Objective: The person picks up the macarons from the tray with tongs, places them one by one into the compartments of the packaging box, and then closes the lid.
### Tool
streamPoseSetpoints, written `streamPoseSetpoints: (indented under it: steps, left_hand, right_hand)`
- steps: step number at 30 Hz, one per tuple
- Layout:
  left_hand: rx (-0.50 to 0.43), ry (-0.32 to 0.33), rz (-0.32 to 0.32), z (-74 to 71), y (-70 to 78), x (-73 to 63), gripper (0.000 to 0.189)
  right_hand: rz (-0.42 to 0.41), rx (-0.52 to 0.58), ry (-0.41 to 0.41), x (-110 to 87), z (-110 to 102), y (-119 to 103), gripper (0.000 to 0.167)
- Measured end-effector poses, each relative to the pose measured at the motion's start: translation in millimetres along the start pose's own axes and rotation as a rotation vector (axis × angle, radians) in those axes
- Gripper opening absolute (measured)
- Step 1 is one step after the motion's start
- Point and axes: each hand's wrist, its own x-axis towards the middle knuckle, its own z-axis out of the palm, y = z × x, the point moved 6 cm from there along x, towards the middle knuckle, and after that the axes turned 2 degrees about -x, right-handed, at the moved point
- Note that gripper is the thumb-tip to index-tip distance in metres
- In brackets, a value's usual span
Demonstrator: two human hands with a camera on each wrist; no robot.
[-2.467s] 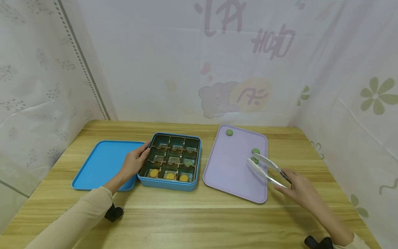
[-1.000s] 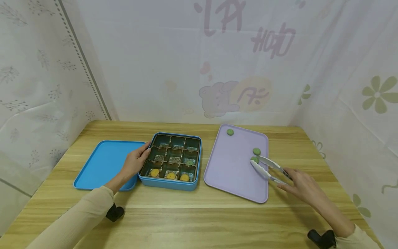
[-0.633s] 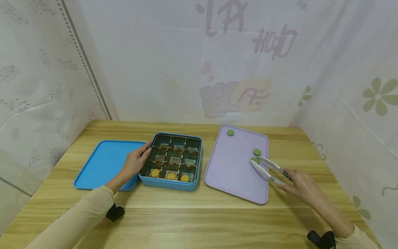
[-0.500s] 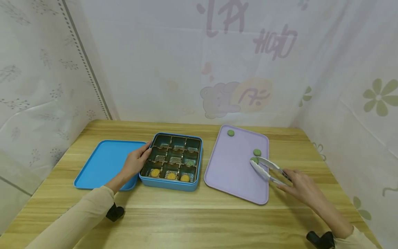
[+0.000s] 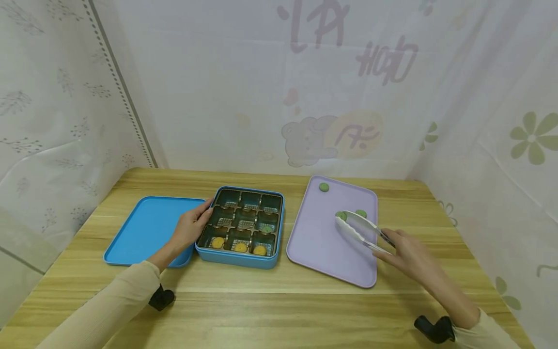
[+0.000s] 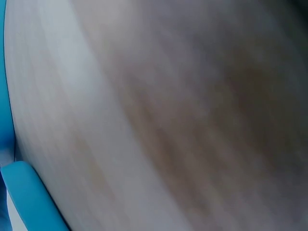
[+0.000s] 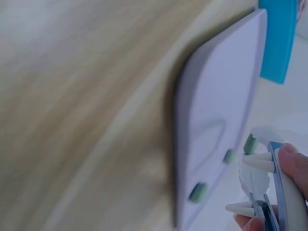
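My right hand (image 5: 410,257) grips a pair of tongs (image 5: 366,240) over the purple tray (image 5: 322,252). Between the tong tips is a round green cookie (image 5: 341,216), seen edge-on in the right wrist view as a green cookie (image 7: 250,143) raised off the tray. Two more green cookies lie on the tray, one at the back (image 5: 324,187) and one behind the tongs (image 5: 361,213). My left hand (image 5: 189,228) holds the left rim of a blue box (image 5: 237,260). Inside, a divided insert has three yellow cookies (image 5: 240,247) in its front row and a green cookie (image 5: 267,229) in the middle row's right compartment.
A flat blue lid (image 5: 148,228) lies left of the box, partly under my left forearm. Everything stands on a wooden table (image 5: 244,315). Printed cloth (image 5: 218,97) hangs behind and at both sides. The left wrist view shows mostly blurred tabletop.
The tongs have closed on the front green cookie, lifted it and moved it leftward with my right hand. My left hand stays at the box.
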Motion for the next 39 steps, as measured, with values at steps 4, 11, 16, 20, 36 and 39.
streamPoseSetpoints:
  steps: [4,11,16,20,36,39]
  left_hand:
    - [0.010,0.001,-0.001,-0.5,0.1,0.6,0.047]
    - [0.034,-0.003,0.000,-0.4,1.4,1.6,0.047]
    - [0.013,-0.016,-0.014,0.8,0.7,1.7,0.047]
    - [0.021,-0.003,0.002,0.4,1.1,1.1,0.047]
    - [0.010,0.007,0.019,-0.4,-0.1,0.4,0.047]
    - [0.018,0.007,0.023,-0.8,0.8,0.6,0.047]
  right_hand:
    - [-0.006,0.027,0.000,10.5,1,-17,0.059]
    - [-0.096,0.031,0.041,34.7,3,-54,0.055]
    - [-0.168,0.061,0.053,49.2,7,-83,0.056]
    - [-0.253,0.080,0.084,58.1,10,-107,0.057]
    - [-0.385,0.038,0.026,85.9,37,-165,0.059]
    - [-0.406,0.030,0.020,88.9,41,-171,0.059]
